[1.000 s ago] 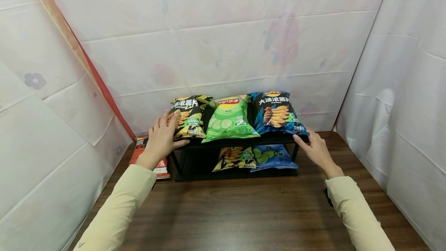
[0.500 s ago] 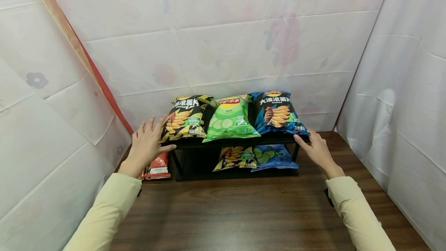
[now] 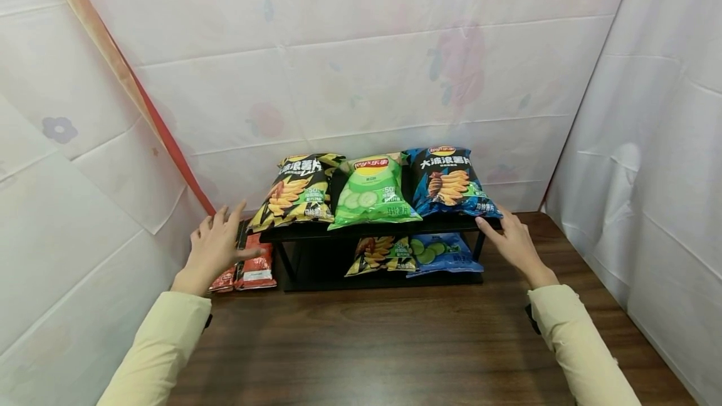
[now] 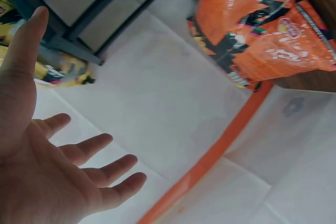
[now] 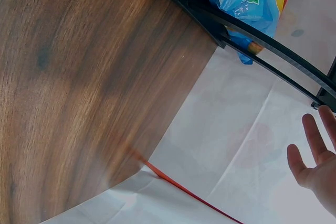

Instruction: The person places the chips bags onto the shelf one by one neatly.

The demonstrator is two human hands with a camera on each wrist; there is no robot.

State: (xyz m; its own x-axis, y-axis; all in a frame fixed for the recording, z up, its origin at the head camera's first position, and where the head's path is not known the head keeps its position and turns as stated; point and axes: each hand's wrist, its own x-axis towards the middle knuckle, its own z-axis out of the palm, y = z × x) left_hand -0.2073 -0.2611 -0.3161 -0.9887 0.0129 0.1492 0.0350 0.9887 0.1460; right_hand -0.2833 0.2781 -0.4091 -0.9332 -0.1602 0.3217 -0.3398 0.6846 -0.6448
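Observation:
On a black two-tier rack (image 3: 440,227), three chip bags lie along the top shelf: a black-and-yellow chip bag (image 3: 296,190), a green cucumber chip bag (image 3: 369,193) and a dark blue chip bag (image 3: 448,183). My left hand (image 3: 210,255) hovers just left of the rack, fingers spread and holding nothing; the left wrist view shows its bare palm. Behind it on the table are red chip bags (image 3: 258,271). My right hand (image 3: 516,246) is at the rack's right end, thumb by the front edge beside the dark blue bag, its visible fingers extended in the right wrist view.
The lower shelf carries another black-and-yellow chip bag (image 3: 382,255) and a light blue lime chip bag (image 3: 442,254). A brown wooden table (image 3: 361,343) lies under the rack. White patterned curtains (image 3: 361,80) enclose the back and both sides.
My left hand has drawn away leftward from the black-and-yellow chip bag on top, uncovering its lower left corner. The right hand stays where it was.

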